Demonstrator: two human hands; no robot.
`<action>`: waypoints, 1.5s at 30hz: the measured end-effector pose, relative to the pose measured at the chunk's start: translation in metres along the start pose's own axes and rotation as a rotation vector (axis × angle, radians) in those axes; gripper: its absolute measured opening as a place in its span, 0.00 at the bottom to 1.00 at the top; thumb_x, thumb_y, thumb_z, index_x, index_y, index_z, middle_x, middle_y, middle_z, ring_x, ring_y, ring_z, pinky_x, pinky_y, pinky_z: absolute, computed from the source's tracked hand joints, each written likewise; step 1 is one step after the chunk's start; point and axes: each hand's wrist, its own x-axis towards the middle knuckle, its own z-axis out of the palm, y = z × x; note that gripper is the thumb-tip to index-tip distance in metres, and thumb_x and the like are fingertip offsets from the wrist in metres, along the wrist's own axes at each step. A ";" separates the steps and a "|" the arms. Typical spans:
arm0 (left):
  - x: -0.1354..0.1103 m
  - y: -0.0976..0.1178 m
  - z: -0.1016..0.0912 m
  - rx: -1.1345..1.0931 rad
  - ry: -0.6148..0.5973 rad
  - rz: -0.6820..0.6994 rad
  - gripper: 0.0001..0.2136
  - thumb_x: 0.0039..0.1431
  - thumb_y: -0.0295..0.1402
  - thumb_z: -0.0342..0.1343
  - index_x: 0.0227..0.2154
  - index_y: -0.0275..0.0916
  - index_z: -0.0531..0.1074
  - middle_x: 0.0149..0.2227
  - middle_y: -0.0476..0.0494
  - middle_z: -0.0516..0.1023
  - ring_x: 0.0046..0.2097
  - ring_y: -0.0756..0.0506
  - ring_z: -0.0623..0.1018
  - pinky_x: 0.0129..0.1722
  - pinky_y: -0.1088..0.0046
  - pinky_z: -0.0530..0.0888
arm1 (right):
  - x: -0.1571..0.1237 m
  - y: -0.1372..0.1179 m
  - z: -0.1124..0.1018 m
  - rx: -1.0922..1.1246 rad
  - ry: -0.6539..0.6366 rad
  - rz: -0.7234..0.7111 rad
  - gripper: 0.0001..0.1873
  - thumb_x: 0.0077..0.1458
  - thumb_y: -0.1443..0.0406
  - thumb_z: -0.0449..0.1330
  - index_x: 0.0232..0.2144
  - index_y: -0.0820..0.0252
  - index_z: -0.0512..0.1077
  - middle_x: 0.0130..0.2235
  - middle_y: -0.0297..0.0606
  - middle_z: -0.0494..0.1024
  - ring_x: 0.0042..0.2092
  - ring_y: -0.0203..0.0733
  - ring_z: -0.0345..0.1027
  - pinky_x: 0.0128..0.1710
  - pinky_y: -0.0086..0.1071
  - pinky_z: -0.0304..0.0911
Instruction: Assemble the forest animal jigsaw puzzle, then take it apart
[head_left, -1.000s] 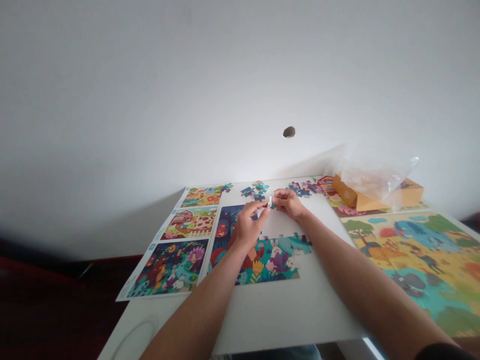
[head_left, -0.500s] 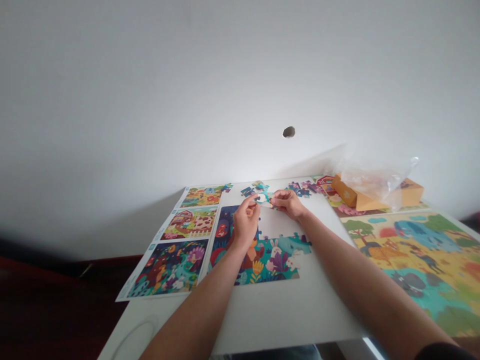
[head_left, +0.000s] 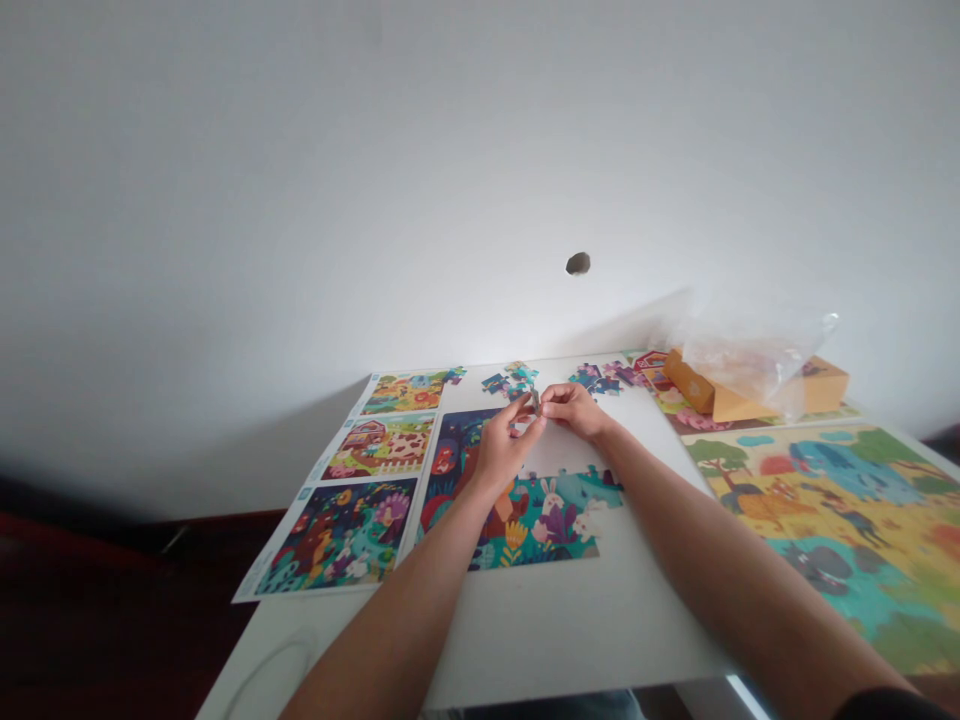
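Observation:
Between my hands, above the table, a puzzle piece (head_left: 535, 401) is seen nearly edge-on. My left hand (head_left: 507, 438) pinches it from the left, and my right hand (head_left: 571, 408) has its fingertips closed on its right side. Under and in front of my hands lies a partly joined jigsaw puzzle (head_left: 551, 520) with rabbits, flowers and dark forest; my left hand and forearm hide part of it. Loose puzzle pieces (head_left: 513, 378) lie just beyond my hands, and a second group of purple and blue pieces (head_left: 606, 378) lies behind my right hand.
On the left lies a picture sheet (head_left: 337, 535) with several printed scenes. To the right are a finished animal puzzle (head_left: 832, 510), an orange box (head_left: 750, 395) and a clear plastic bag (head_left: 765, 350). A white wall (head_left: 480, 200) with a hole (head_left: 578, 264) rises behind the table (head_left: 540, 640).
The puzzle piece has turned from showing its broad face to nearly edge-on. My left hand has moved slightly right, closer to my right hand.

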 end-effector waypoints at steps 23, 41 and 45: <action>-0.002 0.011 -0.001 -0.074 -0.090 0.015 0.22 0.59 0.38 0.57 0.55 0.38 0.72 0.50 0.39 0.79 0.50 0.42 0.79 0.42 0.71 0.77 | -0.004 -0.002 -0.002 0.017 -0.013 0.046 0.15 0.46 0.56 0.69 0.23 0.61 0.74 0.20 0.31 0.71 0.21 0.31 0.53 0.24 0.29 0.45; -0.002 0.007 -0.001 0.011 -0.003 0.007 0.20 0.59 0.41 0.58 0.52 0.40 0.74 0.44 0.41 0.81 0.40 0.46 0.77 0.38 0.73 0.75 | -0.005 -0.011 0.003 0.113 0.045 0.075 0.15 0.45 0.55 0.69 0.23 0.60 0.73 0.23 0.33 0.74 0.22 0.31 0.54 0.22 0.29 0.44; -0.001 0.000 -0.001 0.070 0.068 0.032 0.20 0.58 0.41 0.59 0.51 0.40 0.75 0.43 0.41 0.80 0.36 0.48 0.75 0.34 0.74 0.73 | -0.005 -0.011 0.003 0.111 0.067 0.077 0.15 0.44 0.55 0.69 0.23 0.61 0.73 0.23 0.34 0.74 0.22 0.31 0.54 0.22 0.29 0.44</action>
